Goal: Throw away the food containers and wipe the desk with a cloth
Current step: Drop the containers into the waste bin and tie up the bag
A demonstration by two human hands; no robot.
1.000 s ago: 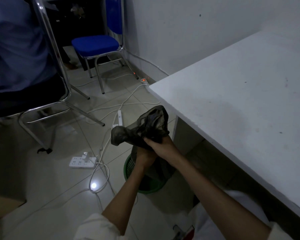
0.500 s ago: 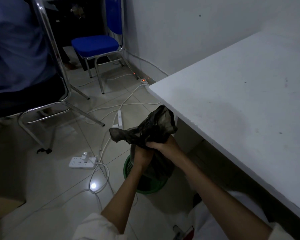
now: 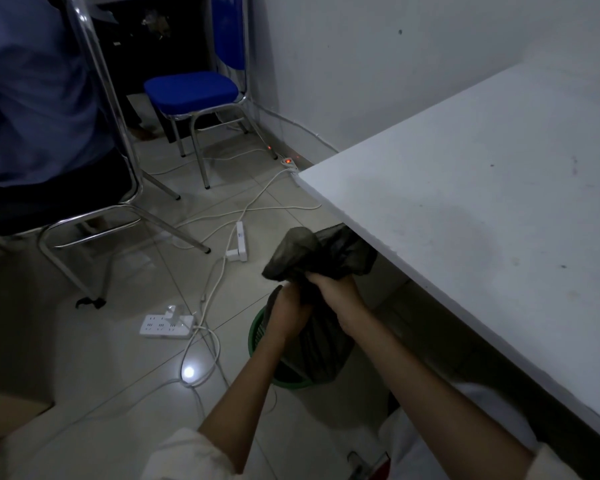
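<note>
A black garbage bag [image 3: 321, 254] sits in a green bin [image 3: 257, 332] on the floor beside the white desk [image 3: 482, 202]. Both hands grip the bag's gathered neck just below its bunched top. My left hand [image 3: 286, 311] holds it from the left side and my right hand [image 3: 336, 289] from the right. The bag's lower part [image 3: 321, 355] hangs down into the bin. No food containers and no cloth are in view. The desk top shows faint smudges and specks.
White power strips [image 3: 167, 325] and tangled cables lie on the tiled floor left of the bin. A blue chair [image 3: 191, 91] stands by the wall. A person in a blue shirt [image 3: 32, 81] sits on a chrome chair at the left.
The bag's bunched top has shifted right toward the desk edge, and its flap has twisted tighter above my hands. Both hands keep their grip on the neck.
</note>
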